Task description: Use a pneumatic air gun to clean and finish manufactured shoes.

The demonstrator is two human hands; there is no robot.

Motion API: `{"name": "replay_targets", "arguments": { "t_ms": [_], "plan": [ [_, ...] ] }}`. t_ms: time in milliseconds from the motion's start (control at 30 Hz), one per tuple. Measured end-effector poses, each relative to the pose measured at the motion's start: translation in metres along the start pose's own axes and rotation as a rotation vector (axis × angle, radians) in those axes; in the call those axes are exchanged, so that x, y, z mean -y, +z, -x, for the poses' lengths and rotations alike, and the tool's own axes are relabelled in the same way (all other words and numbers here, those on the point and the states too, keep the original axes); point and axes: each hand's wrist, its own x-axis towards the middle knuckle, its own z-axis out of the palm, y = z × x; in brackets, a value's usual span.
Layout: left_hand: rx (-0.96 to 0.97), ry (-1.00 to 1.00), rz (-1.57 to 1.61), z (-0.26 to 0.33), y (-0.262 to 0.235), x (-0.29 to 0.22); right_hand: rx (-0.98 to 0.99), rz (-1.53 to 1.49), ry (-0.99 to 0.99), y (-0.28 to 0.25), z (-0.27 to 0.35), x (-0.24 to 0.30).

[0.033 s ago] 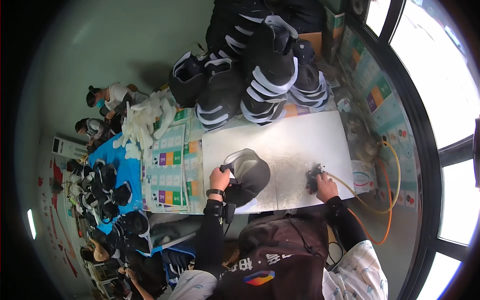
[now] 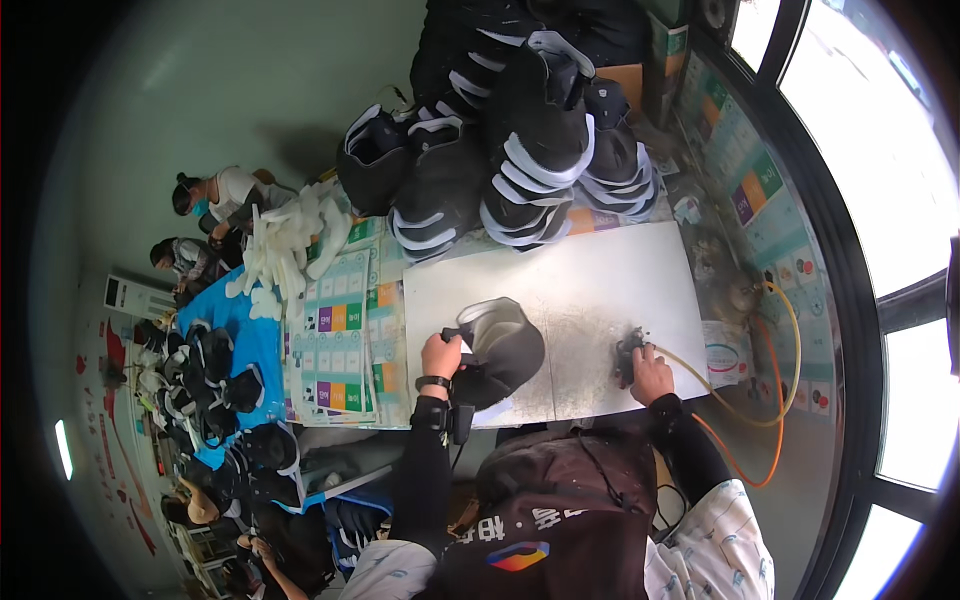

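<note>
My left hand (image 2: 440, 356) is closed on the edge of a black shoe upper (image 2: 515, 362), whose pale lining shows at its opening. The upper is over the near left part of a white board (image 2: 590, 270). At the board's right side, my right hand (image 2: 652, 378) is closed round a small dark spray gun (image 2: 628, 358), partly hidden by the fingers. A yellow hose (image 2: 735, 412) runs from beside this hand off to the right. A grey, stained patch marks the board between my hands.
Stacked black shoe uppers (image 2: 540, 150) with pale edges stand behind the board. White pieces (image 2: 285, 245) are heaped at the far left. An orange hose (image 2: 750, 480) hangs at the right, near the window. Co-workers (image 2: 225, 200) sit beyond a blue-covered table (image 2: 262, 345) with more shoes.
The shoe upper and my left hand have shifted very slightly to the right. My right hand stays in place on the spray gun.
</note>
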Motion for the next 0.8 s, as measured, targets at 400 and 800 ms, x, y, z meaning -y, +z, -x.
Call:
{"name": "replay_targets", "arguments": {
  "t_ms": [400,800],
  "plan": [
    [0.198,-0.5,0.702,-0.047,0.026,-0.01,0.194,-1.411,0.034,-0.085,0.022,0.064],
    [0.178,-0.474,0.71,-0.035,0.033,-0.018,0.095,-1.186,-0.192,-0.129,0.037,0.117]
  ]
}}
